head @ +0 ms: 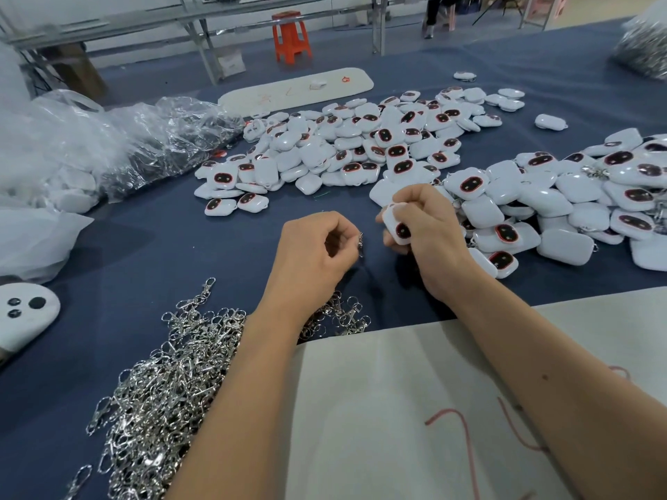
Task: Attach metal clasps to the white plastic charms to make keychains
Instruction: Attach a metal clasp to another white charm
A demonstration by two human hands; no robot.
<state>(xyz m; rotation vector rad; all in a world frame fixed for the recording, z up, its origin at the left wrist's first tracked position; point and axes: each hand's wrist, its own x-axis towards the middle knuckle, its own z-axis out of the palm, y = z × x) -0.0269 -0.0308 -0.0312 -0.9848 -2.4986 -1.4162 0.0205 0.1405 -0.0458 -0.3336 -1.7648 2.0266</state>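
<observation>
My left hand (317,247) pinches a small metal clasp (360,243) between thumb and fingers, just above the blue table. Close to its right, my right hand (422,221) grips a white plastic charm (395,223) with a dark red-rimmed face; a small gap separates charm and clasp. A big heap of silver clasps (169,384) lies under and left of my left forearm. Loose charms lie in a pile (346,153) beyond my hands. A second pile of charms (563,203) lies at the right, some with clasps on them.
Clear plastic bags (119,138) with dark and white parts fill the left side. A white fabric sheet (415,409) covers the near table edge under my right forearm. A white face-shaped piece (25,315) lies at the left. An orange stool (290,37) stands beyond the table.
</observation>
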